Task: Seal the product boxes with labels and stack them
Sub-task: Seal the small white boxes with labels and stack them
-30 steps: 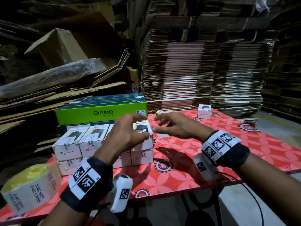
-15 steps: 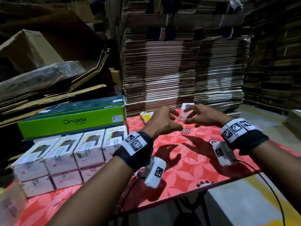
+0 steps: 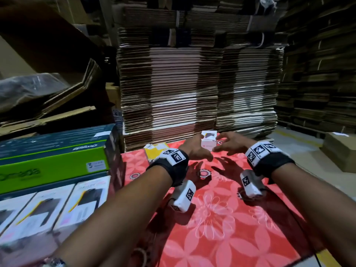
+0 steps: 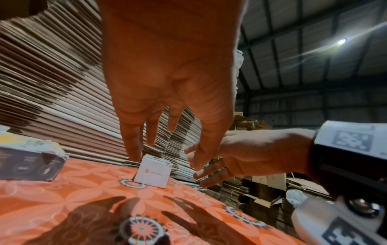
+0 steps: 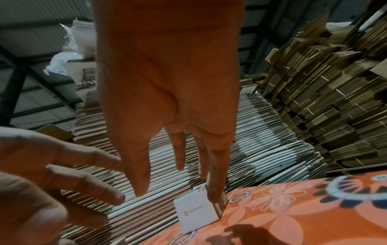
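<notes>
Both my hands reach toward the small white product box (image 3: 208, 143) that stands upright at the far edge of the bench (image 3: 221, 218), which wears a red flowered cover. My left hand (image 3: 194, 149) is on the box's left side, fingers spread and nearly straight; in the left wrist view one fingertip (image 4: 134, 155) comes down at the box's upper left corner, though I cannot tell whether it truly touches. My right hand (image 3: 230, 143) is on the box's right side, fingers also apart and loosely extended; in the right wrist view one of its fingers (image 5: 215, 187) lies against the box's right edge. Neither hand is closed around the box.

Just left of my left hand a yellow and white packet (image 3: 154, 152) lies near the far edge. Further left sits a green carton (image 3: 52, 162) on the bench, and in front of it a row of white product boxes (image 3: 57, 207) packed side by side. Behind the bench rise tall stacks of flattened cardboard (image 3: 192, 83).
</notes>
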